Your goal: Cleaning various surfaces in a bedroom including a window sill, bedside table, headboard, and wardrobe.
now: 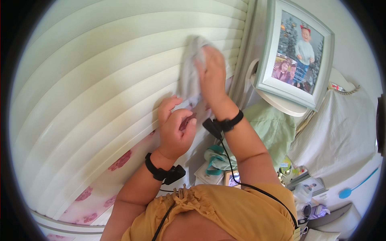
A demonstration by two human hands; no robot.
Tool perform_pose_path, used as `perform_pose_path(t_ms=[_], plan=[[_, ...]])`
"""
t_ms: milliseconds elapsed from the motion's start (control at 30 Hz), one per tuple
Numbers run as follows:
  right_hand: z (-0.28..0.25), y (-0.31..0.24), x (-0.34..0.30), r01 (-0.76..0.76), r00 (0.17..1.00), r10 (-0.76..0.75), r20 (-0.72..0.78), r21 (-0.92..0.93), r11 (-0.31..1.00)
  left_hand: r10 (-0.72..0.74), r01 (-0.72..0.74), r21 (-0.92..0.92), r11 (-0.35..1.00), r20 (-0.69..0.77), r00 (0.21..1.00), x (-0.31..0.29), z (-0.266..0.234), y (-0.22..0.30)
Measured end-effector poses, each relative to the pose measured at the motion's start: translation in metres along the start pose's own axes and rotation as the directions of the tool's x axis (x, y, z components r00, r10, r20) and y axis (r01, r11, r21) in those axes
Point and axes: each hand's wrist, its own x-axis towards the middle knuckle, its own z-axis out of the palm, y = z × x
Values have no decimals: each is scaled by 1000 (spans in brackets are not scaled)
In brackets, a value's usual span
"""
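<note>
My right hand (215,74) presses a pale grey cloth (190,78) against a cream surface with wide horizontal ridges (120,64). The cloth is bunched under the palm and hangs down below the fingers. Lower and to the left, my left hand (175,128) is held up near the bottom of the ridged surface, fingers loosely curled and apart. A dark reddish patch shows in the gap between its thumb and fingers, resembling the flower print behind it. Each wrist wears a black strap with a small device.
A framed photo (268,80) stands on a small white shelf (277,102) close to my right forearm. Below hang a light green cloth (269,130) and a white cover (337,124). Flower-printed fabric (116,164) runs under the ridges. A black cable (230,158) trails from the right wrist.
</note>
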Motion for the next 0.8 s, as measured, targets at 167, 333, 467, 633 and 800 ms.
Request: perform_pose_path(t_ms=[167, 333, 467, 633, 800], plan=[[7, 34, 9, -315, 947, 308, -92, -68, 947, -6, -1, 75, 997, 87, 996, -1, 0, 3], [10, -36, 15, 53, 996, -67, 54, 230, 972, -17, 9, 92, 996, 85, 996, -3, -4, -2], [2, 24, 11, -35, 999, 35, -10, -52, 998, 2, -11, 94, 996, 89, 996, 3, -7, 7], [4, 88, 8, -418, 901, 401, -165, -84, 905, -34, 32, 21, 999, 102, 994, 2, -11, 10], [8, 43, 10, -280, 959, 273, -77, -102, 955, -3, -3, 48, 999, 119, 993, -1, -16, 4]])
